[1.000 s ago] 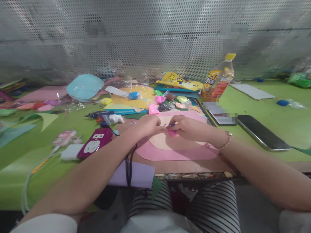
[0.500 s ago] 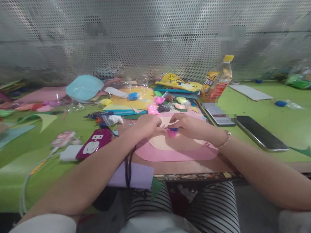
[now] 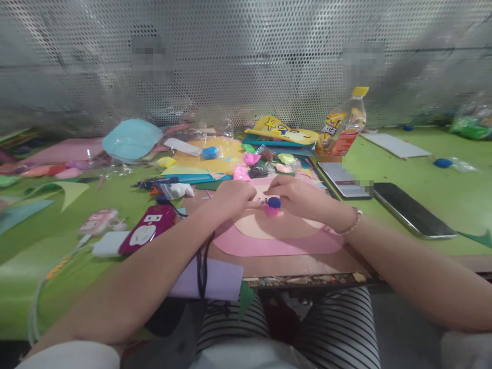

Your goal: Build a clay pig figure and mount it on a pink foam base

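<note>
On the cream oval (image 3: 249,228) of a pink paper sheet (image 3: 277,247) lies a small clay piece, with a round dark blue part (image 3: 274,203) and a pink part (image 3: 272,211). Tiny dark marks show at its left end. My left hand (image 3: 236,196) is curled, its fingertips at that left end, pressing or gripping it. From the other side my right hand (image 3: 302,197) bends its fingers together just above the blue part. Whatever lies between its fingertips is hidden.
Clay packets, including a pink one (image 3: 241,173), lie beyond my hands. Two phones, one of them black (image 3: 413,210), and a bottle (image 3: 342,128) stand or lie to the right. A purple power bank (image 3: 148,230) with cables sits left, by a lilac sheet (image 3: 223,279).
My right fingers have lifted slightly up and away from the clay piece, so its round blue part shows more fully. My left hand has stayed nearly still.
</note>
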`<state>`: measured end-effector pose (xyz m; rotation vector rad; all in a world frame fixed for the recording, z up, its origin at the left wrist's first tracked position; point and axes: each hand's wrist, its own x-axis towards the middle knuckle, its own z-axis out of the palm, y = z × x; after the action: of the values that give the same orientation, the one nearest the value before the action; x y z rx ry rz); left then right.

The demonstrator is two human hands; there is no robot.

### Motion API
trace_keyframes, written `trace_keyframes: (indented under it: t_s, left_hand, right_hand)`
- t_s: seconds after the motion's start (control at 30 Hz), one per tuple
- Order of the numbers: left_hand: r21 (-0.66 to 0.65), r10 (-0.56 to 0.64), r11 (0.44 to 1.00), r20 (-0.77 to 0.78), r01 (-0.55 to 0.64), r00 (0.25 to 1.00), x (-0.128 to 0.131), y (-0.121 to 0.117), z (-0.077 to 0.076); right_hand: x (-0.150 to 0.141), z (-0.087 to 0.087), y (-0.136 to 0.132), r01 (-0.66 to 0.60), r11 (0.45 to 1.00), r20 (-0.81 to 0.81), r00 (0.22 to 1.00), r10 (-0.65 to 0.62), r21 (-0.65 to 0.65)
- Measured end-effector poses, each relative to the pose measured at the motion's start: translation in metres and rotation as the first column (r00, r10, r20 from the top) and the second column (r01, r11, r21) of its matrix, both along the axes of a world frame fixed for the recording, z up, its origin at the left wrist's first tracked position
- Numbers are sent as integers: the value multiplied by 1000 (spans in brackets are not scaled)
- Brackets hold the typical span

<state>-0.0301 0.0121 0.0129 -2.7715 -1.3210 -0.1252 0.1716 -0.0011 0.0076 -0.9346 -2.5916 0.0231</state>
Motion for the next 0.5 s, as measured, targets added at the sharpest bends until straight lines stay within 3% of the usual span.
trace_keyframes:
  t_s: [0.13, 0.23, 0.37, 0.5]
  left_hand:
    - [-83, 80, 994, 105, -71, 991, -5, 4, 4]
    - [27, 172, 984, 113, -176, 979, -5, 3, 2]
    - [252, 303, 913, 108, -321, 947, -2, 0, -7]
    - [199, 223, 954, 18, -223, 975, -1, 0, -20]
  right_hand:
    - [7, 1, 9, 166, 984, -90, 983, -160, 64]
    - [15, -10, 24, 250, 965, -127, 963, -239, 81]
    - [20, -30, 44, 219, 970, -156, 967, -202, 105]
    - [18, -40, 51, 145, 984, -87, 987, -136, 102]
